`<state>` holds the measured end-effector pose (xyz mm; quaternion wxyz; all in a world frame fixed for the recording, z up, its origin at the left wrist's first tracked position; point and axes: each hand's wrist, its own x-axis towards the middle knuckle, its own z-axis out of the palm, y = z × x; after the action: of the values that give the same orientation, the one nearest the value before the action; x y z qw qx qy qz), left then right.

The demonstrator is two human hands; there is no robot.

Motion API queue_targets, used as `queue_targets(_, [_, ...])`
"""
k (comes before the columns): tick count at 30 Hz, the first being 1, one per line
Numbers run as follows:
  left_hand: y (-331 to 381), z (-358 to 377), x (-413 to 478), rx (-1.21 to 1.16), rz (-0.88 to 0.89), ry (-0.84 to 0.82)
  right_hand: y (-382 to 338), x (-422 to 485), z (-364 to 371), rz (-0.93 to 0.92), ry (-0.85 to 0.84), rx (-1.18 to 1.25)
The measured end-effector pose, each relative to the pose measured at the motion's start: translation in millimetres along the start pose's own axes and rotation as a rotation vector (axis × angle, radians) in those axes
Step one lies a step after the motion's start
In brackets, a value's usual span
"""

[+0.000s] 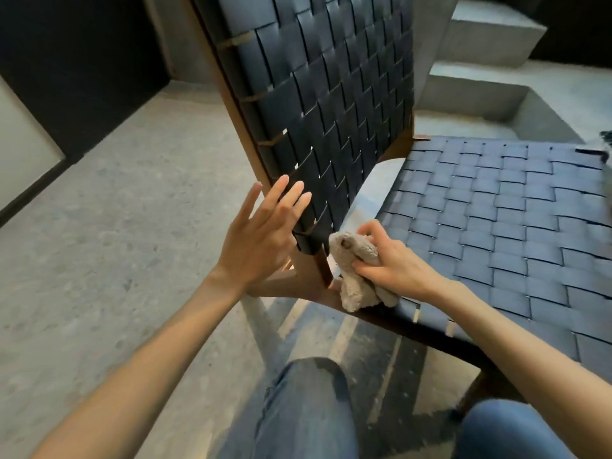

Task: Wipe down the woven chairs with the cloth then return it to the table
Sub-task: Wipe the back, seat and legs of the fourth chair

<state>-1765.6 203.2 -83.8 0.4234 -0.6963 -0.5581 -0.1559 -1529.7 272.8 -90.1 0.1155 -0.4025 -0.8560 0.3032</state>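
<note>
Just 1 camera, worn on the person's head, wide-angle, facing forward and steeply down. It hangs close over the woven chair [331,104], which fills the top and right of the frame. The left hand [261,233] and right hand [390,263] sit mid-frame, arms entering from the bottom corners, denim knees [308,399] directly under the lens.

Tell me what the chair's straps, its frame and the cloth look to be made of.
The straps: dark navy flat bands, likely leather or vinyl; smooth with a dull sheen, interlaced in a basket weave. The frame: probably wood, warm brown, satin finish; grain too blurred to confirm. The cloth: soft beige terry or fleece; nubby pile, bunching loosely in the right hand.
</note>
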Motion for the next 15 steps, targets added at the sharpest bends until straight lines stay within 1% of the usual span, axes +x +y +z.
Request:
queue_targets(2, [17,-7,-4,-0.293,-0.131,-0.061,-9,-2,-1,0.042,0.046,0.065])
queue_targets(4, [35,-16,-12,-0.493,-0.258,-0.217,-18,-5,-2,0.063,0.083,0.118])
queue_targets(6, [47,-23,-16,-0.702,-0.423,-0.372,-27,-9,-2,0.068,0.077,0.151])
queue_targets(7, [51,-25,-16,-0.814,-0.494,-0.399,-31,-11,-2,0.064,0.066,0.157])
queue_targets(8, [52,-25,-16,-0.918,-0.561,-0.385,-35,-13,-2,0.054,0.058,0.160])
queue_targets(9, [51,-25,-14,-0.969,-0.589,-0.324,-38,-15,-1,0.040,0.050,0.165])
queue_targets(10, [49,-25,-13,-0.993,-0.591,-0.271,-41,-17,-1,0.028,0.043,0.172])
queue_targets(11, [46,-26,-12,-0.968,-0.544,-0.248,-44,-19,-2,0.020,0.037,0.179])
queue_targets(13, [34,-28,-13,-0.849,-0.373,-0.273,-50,-21,-3,0.003,0.037,0.163])
queue_targets(14, [25,-30,-14,-0.810,-0.314,-0.287,-52,-22,-3,-0.005,0.039,0.142])
queue_targets(15, [16,-31,-16,-0.781,-0.293,-0.310,-54,-22,-4,-0.012,0.038,0.122])
